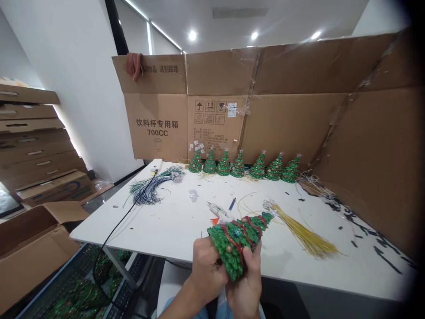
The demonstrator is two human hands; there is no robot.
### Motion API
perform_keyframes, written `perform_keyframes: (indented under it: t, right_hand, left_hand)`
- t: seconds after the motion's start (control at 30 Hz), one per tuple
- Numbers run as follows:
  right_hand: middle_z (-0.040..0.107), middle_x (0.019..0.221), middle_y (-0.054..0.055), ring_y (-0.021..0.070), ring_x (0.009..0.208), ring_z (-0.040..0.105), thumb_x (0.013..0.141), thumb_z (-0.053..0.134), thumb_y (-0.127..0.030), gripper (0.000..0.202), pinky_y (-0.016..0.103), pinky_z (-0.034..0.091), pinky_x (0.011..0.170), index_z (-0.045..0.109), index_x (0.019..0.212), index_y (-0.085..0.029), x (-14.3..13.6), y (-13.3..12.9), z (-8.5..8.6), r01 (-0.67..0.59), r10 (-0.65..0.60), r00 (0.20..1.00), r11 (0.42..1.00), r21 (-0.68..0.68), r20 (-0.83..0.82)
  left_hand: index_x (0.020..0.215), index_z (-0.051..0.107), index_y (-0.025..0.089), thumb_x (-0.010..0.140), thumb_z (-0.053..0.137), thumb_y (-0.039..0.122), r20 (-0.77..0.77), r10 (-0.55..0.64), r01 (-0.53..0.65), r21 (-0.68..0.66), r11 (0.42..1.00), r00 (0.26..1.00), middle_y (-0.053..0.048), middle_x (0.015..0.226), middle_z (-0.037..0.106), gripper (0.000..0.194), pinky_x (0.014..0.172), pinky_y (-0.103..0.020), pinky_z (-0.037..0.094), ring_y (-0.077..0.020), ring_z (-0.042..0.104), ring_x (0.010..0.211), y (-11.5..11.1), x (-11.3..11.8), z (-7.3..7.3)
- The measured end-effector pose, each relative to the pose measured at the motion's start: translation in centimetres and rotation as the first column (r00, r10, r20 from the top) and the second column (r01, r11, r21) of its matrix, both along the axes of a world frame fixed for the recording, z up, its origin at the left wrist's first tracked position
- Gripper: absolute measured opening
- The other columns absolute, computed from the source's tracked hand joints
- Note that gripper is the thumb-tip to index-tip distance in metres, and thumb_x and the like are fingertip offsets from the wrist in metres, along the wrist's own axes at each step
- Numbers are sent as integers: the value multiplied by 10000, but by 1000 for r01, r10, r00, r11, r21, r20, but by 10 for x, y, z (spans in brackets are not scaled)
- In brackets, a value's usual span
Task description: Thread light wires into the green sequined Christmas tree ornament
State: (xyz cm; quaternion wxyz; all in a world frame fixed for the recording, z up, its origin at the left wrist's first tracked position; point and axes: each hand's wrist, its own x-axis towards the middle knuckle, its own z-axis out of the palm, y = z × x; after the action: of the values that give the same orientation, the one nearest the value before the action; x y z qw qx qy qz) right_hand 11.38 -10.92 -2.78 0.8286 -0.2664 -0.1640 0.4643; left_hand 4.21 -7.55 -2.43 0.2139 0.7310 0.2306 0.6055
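Observation:
A small green Christmas tree (237, 239) with red garland and coloured balls is held tilted over the table's front edge, its tip toward the upper right. My left hand (207, 266) is closed at its base, with the fingertips partly hidden behind or inside the tree. My right hand (247, 279) grips the lower right side, thumb pressed on the branches. Just beyond the tree lie a white pen (217, 209), a blue pen (232, 204) and an orange piece (214, 220). A bundle of yellow wires (305, 230) lies to the right.
Several finished-looking trees (237, 165) stand along the back of the white table (179, 221), before a cardboard screen (282, 115). Blue and green wires (152, 188) and a black cable (122, 217) lie left. Black scraps (368, 228) are at right. Below left are crates of green garland (81, 292).

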Motion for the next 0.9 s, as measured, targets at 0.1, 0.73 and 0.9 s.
perform_keyframes:
  t: [0.1, 0.73, 0.9]
  right_hand:
    - [726, 1277, 11, 212, 1069, 714, 916, 673, -366, 710, 363, 554, 920, 398, 1570, -395, -1, 0, 1, 8, -8, 1000, 1000, 2, 9]
    - [741, 1262, 34, 258, 1106, 715, 913, 608, -415, 709, 441, 534, 985, 378, 1581, -344, 3, -1, 2, -62, 62, 998, 998, -29, -29]
    - [739, 1254, 40, 263, 1098, 714, 916, 604, -421, 715, 442, 540, 970, 365, 1585, -343, 2, -1, 4, -58, 58, 998, 998, -30, -2]
  left_hand:
    - [643, 652, 182, 897, 653, 225, 0, 22, -22, 0, 1000, 1000, -29, 621, 670, 257, 610, -261, 432, -141, 591, 584, 0, 0, 0]
    - [586, 620, 191, 888, 639, 240, -56, 180, -176, 67, 982, 982, -18, 533, 586, 307, 564, -249, 443, -143, 556, 523, 1, 0, -1]
    - [605, 629, 189, 896, 628, 232, -53, 161, -157, 61, 986, 986, -25, 556, 608, 294, 580, -254, 455, -148, 578, 543, 1, 0, -1]
